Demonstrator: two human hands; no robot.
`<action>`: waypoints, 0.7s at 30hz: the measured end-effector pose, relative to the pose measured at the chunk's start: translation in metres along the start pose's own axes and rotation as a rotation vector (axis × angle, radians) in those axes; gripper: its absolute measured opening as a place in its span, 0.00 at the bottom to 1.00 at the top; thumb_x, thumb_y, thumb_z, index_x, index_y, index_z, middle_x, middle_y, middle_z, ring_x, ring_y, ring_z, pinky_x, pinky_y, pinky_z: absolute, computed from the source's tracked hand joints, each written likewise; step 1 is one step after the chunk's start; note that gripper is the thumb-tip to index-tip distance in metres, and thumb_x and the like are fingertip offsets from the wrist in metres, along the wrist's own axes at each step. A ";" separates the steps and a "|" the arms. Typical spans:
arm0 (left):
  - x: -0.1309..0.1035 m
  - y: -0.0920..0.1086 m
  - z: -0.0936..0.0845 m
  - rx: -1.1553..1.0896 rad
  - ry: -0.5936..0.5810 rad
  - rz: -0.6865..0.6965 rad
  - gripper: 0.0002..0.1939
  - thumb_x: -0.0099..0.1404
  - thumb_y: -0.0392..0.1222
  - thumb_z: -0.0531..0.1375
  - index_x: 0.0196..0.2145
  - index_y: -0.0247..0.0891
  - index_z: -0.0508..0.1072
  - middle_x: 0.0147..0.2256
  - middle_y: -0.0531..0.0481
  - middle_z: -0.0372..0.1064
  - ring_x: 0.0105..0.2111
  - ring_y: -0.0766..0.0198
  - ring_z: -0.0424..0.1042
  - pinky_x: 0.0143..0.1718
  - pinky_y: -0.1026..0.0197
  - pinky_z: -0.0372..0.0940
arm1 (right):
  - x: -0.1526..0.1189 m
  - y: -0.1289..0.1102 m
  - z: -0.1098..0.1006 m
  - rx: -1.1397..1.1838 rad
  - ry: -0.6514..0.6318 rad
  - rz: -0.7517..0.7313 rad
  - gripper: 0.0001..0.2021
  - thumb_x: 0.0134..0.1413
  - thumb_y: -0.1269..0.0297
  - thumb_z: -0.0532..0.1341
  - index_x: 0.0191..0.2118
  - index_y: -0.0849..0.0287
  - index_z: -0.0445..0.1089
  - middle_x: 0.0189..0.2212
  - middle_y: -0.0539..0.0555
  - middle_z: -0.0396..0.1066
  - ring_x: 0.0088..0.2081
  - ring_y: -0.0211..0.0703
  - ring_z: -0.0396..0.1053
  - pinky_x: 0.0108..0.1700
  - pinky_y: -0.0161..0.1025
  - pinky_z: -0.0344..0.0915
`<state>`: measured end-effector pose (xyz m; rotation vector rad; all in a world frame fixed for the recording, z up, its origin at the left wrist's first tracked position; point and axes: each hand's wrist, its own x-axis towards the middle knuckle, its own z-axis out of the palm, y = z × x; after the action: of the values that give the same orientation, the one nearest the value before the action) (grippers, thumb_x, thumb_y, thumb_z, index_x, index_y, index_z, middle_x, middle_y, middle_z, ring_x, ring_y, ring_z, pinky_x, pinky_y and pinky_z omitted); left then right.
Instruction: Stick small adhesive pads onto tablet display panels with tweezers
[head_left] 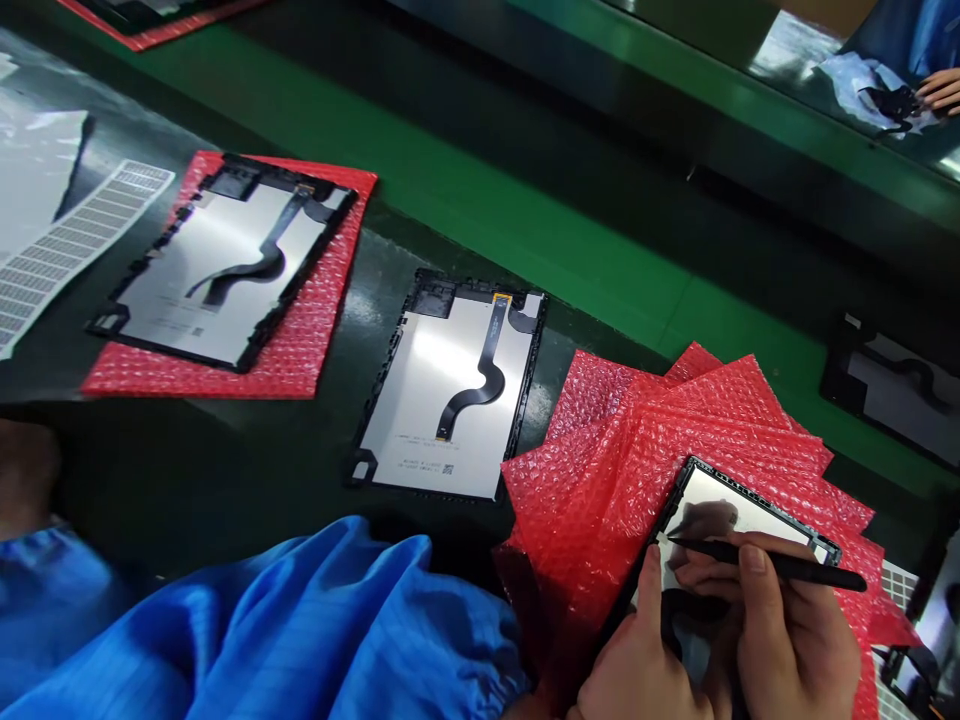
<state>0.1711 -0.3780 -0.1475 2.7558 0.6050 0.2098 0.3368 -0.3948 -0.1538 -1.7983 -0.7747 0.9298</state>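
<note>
At the lower right, my right hand (795,630) is closed around slim black tweezers (817,572). Their pointed tip meets the left edge of a tablet screen panel (720,500), close to a small pale piece there. My left hand (637,665) rests on the same panel, its index finger stretched out to the frame edge just below the tip; its other fingers are mostly hidden. A black flex cable (694,605) on the panel is partly covered by my hands. The panel lies tilted on a fanned stack of red bubble-wrap bags (607,480).
A second screen panel (420,410) lies on the dark bench left of the stack. Another panel (225,230) sits on a red bag (300,370) beside a label sheet (82,245). Someone's forearm (26,475) shows at left; a co-worker's hand (941,90) is at top right.
</note>
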 end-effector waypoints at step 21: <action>-0.018 0.009 0.070 0.022 0.102 0.035 0.26 0.63 0.29 0.65 0.57 0.46 0.83 0.42 0.48 0.84 0.50 0.40 0.81 0.58 0.33 0.74 | -0.003 0.001 0.000 0.014 0.076 -0.001 0.15 0.67 0.48 0.71 0.43 0.56 0.78 0.31 0.58 0.84 0.28 0.54 0.85 0.31 0.43 0.84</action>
<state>0.1730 -0.4123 -0.2119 2.7919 0.5878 0.3554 0.3353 -0.3976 -0.1537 -1.8104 -0.7202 0.8589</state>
